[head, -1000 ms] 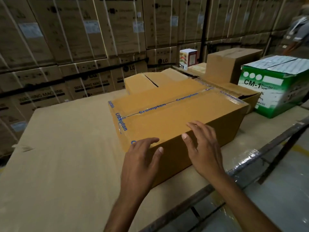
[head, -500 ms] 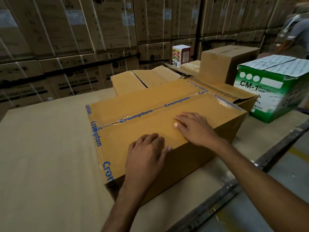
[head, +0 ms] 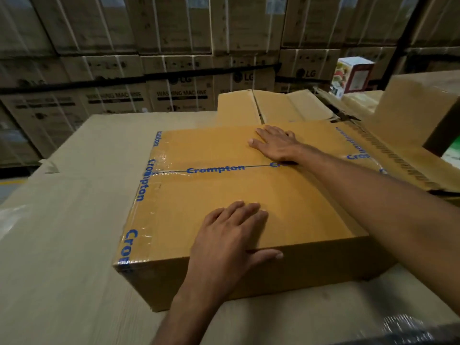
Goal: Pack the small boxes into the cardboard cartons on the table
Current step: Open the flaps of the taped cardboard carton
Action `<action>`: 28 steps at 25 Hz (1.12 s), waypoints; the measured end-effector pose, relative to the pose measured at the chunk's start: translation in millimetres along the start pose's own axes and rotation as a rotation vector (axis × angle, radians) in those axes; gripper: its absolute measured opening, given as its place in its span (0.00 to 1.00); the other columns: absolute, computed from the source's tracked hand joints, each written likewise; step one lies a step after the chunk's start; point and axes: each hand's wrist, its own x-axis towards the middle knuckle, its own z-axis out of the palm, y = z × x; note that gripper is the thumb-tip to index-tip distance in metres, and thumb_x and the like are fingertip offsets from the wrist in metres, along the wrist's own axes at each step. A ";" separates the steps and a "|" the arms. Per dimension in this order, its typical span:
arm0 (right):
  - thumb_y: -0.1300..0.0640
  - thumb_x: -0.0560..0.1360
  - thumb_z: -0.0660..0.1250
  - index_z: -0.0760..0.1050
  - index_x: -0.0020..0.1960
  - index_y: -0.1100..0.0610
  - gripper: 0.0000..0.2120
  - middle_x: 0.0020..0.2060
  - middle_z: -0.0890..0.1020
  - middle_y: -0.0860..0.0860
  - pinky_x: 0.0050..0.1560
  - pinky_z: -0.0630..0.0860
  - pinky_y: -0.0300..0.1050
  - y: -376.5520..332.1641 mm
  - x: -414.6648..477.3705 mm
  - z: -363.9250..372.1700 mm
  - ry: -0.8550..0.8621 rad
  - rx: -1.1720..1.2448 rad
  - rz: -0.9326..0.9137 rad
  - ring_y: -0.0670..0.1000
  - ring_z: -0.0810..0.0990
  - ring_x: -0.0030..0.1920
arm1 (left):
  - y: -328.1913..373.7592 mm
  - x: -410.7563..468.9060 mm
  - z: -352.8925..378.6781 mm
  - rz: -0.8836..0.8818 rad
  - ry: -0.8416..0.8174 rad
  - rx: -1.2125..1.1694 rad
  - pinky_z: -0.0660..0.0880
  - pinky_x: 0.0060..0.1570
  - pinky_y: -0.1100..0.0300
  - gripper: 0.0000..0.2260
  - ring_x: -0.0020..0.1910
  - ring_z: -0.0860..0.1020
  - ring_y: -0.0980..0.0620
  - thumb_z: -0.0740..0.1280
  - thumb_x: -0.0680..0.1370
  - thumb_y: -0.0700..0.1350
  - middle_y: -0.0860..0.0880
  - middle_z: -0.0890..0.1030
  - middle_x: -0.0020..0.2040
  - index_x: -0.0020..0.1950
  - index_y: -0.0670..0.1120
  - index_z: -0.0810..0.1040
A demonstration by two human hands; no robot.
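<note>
A closed brown cardboard carton point(head: 219, 190), sealed with clear tape printed "Crompton" in blue, lies on the table point(head: 64, 245). My left hand point(head: 231, 232) rests flat on the carton's near part, thumb hooked over the front edge. My right hand point(head: 276, 144) lies flat on the far half of the lid, fingers spread, arm reaching across from the right. Neither hand holds anything. A small white printed box point(head: 353, 74) stands at the back right.
Behind the sealed carton lies another carton with flaps point(head: 271, 108). A tall brown box point(head: 418, 113) stands at the right, an open flap point(head: 408, 160) beside it. Stacked washing-machine cartons point(head: 174, 70) form a wall behind the table.
The carton has turned and slid nearer me. My right hand moved from the near half to the far half of the lid. My left hand stays on the front edge.
</note>
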 end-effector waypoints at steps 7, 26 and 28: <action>0.19 0.73 0.48 0.58 0.82 0.44 0.45 0.81 0.61 0.52 0.75 0.56 0.65 -8.6 38.9 -5.8 0.074 0.006 0.072 0.59 0.58 0.80 | -17.6 -8.4 -8.6 -0.035 0.016 0.013 0.73 0.68 0.51 0.33 0.75 0.71 0.55 0.59 0.73 0.75 0.59 0.74 0.74 0.73 0.60 0.75; 0.25 0.69 0.69 0.80 0.63 0.57 0.39 0.58 0.83 0.56 0.47 0.77 0.50 -5.3 -4.4 3.0 -0.137 0.456 0.171 0.57 0.83 0.53 | -102.6 -50.4 -27.5 -1.179 0.550 -1.048 0.70 0.71 0.44 0.49 0.67 0.74 0.45 0.77 0.74 0.53 0.50 0.71 0.72 0.83 0.53 0.45; 0.28 0.71 0.70 0.81 0.59 0.56 0.33 0.54 0.84 0.55 0.48 0.78 0.50 -1.7 -16.5 4.2 -0.204 0.548 0.150 0.56 0.84 0.50 | -94.9 -50.5 -29.9 -1.284 0.555 -1.163 0.76 0.64 0.44 0.46 0.58 0.78 0.44 0.80 0.71 0.54 0.49 0.76 0.64 0.79 0.48 0.55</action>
